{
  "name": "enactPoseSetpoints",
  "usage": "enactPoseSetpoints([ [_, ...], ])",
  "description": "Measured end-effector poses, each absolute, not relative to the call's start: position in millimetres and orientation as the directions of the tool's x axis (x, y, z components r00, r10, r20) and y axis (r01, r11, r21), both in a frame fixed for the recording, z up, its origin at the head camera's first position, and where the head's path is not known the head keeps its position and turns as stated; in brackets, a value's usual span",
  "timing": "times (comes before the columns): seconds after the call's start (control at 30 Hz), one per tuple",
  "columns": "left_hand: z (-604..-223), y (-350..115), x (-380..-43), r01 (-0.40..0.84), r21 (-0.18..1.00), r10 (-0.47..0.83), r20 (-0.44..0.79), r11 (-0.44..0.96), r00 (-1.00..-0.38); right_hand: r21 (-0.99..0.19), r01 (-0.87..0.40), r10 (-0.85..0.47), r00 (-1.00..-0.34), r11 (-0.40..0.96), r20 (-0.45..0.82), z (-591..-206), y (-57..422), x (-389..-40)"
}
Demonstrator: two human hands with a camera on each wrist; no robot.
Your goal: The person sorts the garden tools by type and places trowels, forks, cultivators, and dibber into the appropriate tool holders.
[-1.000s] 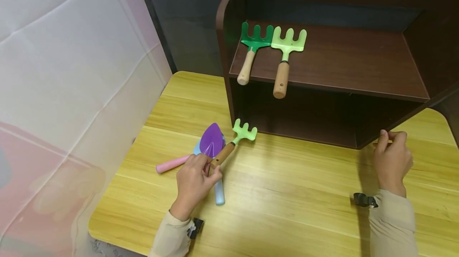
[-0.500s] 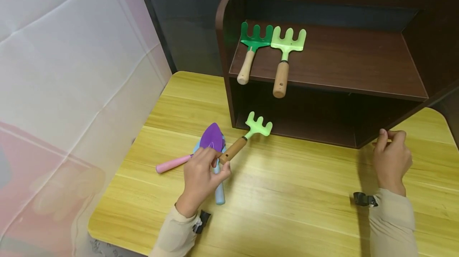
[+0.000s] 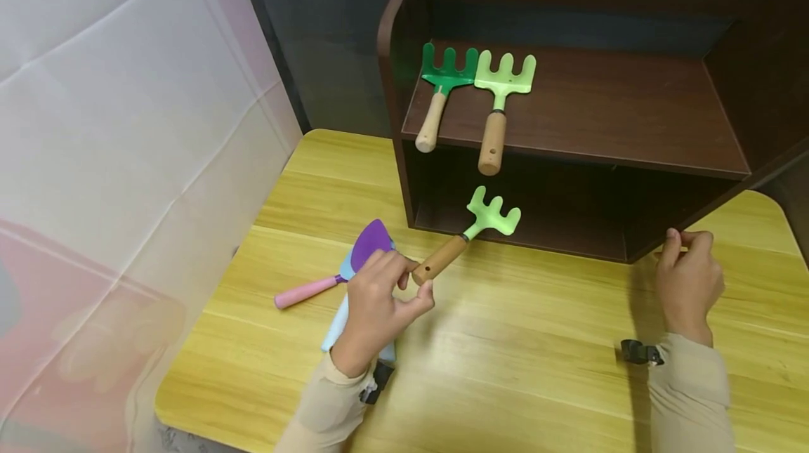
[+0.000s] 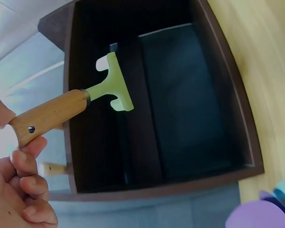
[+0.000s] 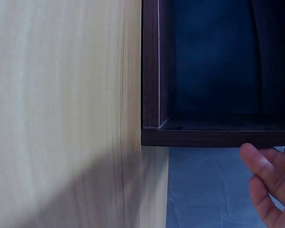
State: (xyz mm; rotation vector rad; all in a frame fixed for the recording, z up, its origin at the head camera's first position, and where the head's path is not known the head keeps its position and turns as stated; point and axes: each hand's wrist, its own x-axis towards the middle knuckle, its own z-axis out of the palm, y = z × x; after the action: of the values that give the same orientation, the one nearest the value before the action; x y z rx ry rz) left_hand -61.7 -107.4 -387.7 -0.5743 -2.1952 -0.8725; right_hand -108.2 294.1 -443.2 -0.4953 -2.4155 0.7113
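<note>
My left hand (image 3: 385, 298) pinches the wooden handle end of a small light green hand rake (image 3: 442, 256) between thumb and fingers. The rake is lifted over the table, its prongs overlapping the lower compartment of the dark brown shelf (image 3: 581, 158) in the head view. From the left wrist, the rake head (image 4: 115, 83) appears in front of the dark shelf interior. My right hand (image 3: 689, 284) rests at the outer side of the shelf's right panel; in the right wrist view its fingertips (image 5: 254, 154) sit right at the panel's edge (image 5: 199, 137).
A dark green hand rake (image 3: 432, 116) and a larger light green one (image 3: 493, 140) lie on the upper board, handles overhanging its front. Behind my left hand, a purple trowel blade (image 3: 369, 239), a pink handle (image 3: 306, 293) and light blue handles (image 3: 335, 323) overlap on the yellow table (image 3: 537, 369).
My left hand has carried the light green rake rightward and upward, from beside the trowels to in front of the lower compartment. My right hand has stayed at the panel.
</note>
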Motion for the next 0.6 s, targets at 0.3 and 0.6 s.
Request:
enactPoseSetpoints([
  [0.3, -375, -93, -65, 0.655, 0.416, 0.162, 0.755, 0.631, -0.635, -0.59, 0.18, 0.485, -0.772, 0.787, 0.411, -444, 293, -108],
  [0.6, -362, -84, -67, 0.699, 0.4, 0.182, 0.779, 0.592, -0.6, -0.592, 0.191, 0.494, -0.77, 0.783, 0.404, -443, 293, -107],
])
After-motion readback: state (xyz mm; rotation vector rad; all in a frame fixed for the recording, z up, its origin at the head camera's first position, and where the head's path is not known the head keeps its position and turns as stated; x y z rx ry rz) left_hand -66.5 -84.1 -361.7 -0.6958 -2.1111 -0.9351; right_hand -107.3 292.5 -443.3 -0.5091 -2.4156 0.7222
